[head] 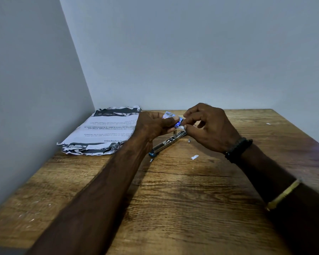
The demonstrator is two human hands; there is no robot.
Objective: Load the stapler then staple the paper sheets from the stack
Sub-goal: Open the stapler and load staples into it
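A metal stapler (166,143) with a blue end lies open on the wooden table (173,199), its magazine exposed, just below both hands. My left hand (153,125) holds a small blue and white staple box (170,116) above the stapler. My right hand (208,126) pinches a small white piece at the box's open end with thumb and forefinger; whether it is a strip of staples I cannot tell. The stack of printed paper sheets (107,131), with torn dark edges, lies to the left against the wall.
Small paper scraps (194,157) and a loose staple bit (189,140) lie on the table near the stapler. Walls close off the left side and the back. The table's right edge runs diagonally at far right.
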